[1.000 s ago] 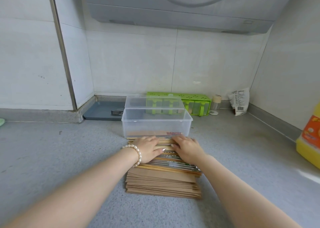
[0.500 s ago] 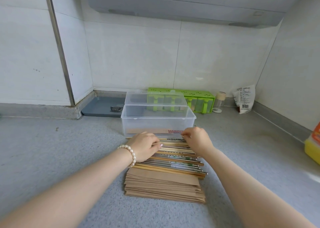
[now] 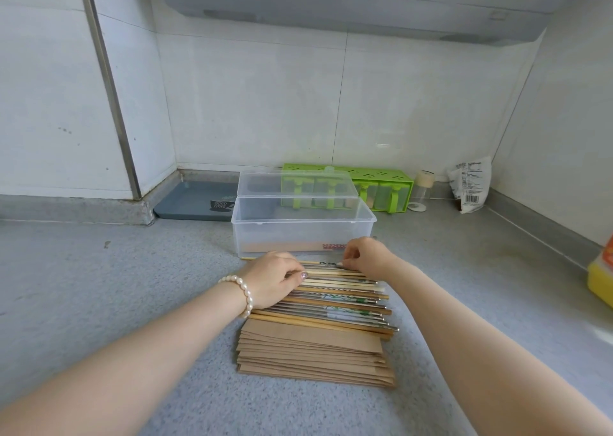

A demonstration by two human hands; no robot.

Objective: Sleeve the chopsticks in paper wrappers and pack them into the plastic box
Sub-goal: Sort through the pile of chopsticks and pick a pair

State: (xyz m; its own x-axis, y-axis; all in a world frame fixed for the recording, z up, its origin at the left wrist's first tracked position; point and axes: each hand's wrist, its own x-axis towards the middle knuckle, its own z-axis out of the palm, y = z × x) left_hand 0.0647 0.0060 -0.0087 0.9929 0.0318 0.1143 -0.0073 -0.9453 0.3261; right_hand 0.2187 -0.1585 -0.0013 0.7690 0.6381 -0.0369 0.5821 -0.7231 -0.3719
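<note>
A row of several chopsticks (image 3: 335,298), wooden and metal, lies across the grey counter in front of the clear plastic box (image 3: 303,228), whose lid stands open at the back. A sleeved pair lies on the box floor. Below the chopsticks is a stack of brown paper wrappers (image 3: 311,352). My left hand (image 3: 275,278), with a pearl bracelet at the wrist, rests on the far chopsticks with fingers curled over them. My right hand (image 3: 363,256) pinches the end of the farthest chopstick, the one nearest the box.
A green seasoning rack (image 3: 381,187) stands against the back wall behind the box, with a small jar (image 3: 421,188) and a white bag (image 3: 469,183) to its right. A grey tray (image 3: 195,200) lies at the back left. A yellow bottle (image 3: 600,269) stands at the right edge.
Both hands have slid away from me toward the box, from the middle of the chopstick row to its far edge. The right hand's fingers have closed on the farthest chopstick's end.
</note>
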